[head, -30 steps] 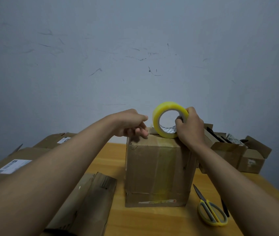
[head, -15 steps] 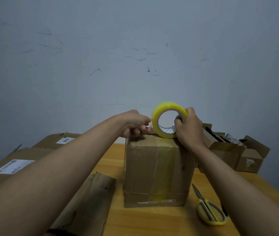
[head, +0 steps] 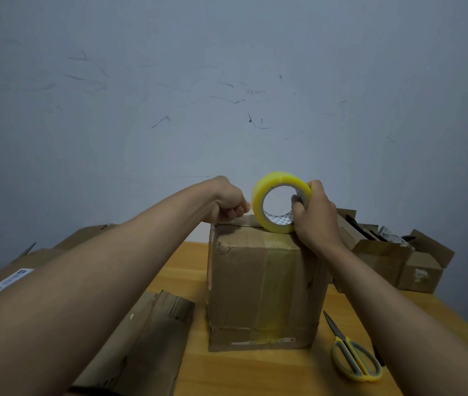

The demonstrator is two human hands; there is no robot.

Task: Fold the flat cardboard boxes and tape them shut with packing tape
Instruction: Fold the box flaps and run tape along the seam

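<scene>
While the head camera is looking forward and down, a folded cardboard box (head: pixel 264 287) is standing upright on the wooden table (head: pixel 255 372), near the middle of the view, with its top flaps closed. A band of clear yellowish tape is running down the middle of its front face, and another strip is crossing its lower edge; the cardboard is looking creased and scuffed near the upper left corner.

Behind it on the right, two open boxes (head: pixel 393 261) are sitting side by side with their flaps standing up; dark and pale items are showing inside the nearer one, too small to identify. Flattened cardboard (head: pixel 147 344) is lying on the table to the left of the upright box, and more flat boxes (head: pixel 27 267) bearing a white label are lying further left.

The right hand (head: pixel 313 215) is gripping a yellow tape roll (head: pixel 280 201), fingers hooked through its core, and is holding it on edge on the box's top, at the front edge. The left hand (head: pixel 227 201) is resting curled on the top's left side, fingertips pinched together just beside the roll; whether they are holding the tape's loose end I cannot tell.

Yellow-handled scissors (head: pixel 353 358) are lying closed on the table, right of the box.
</scene>
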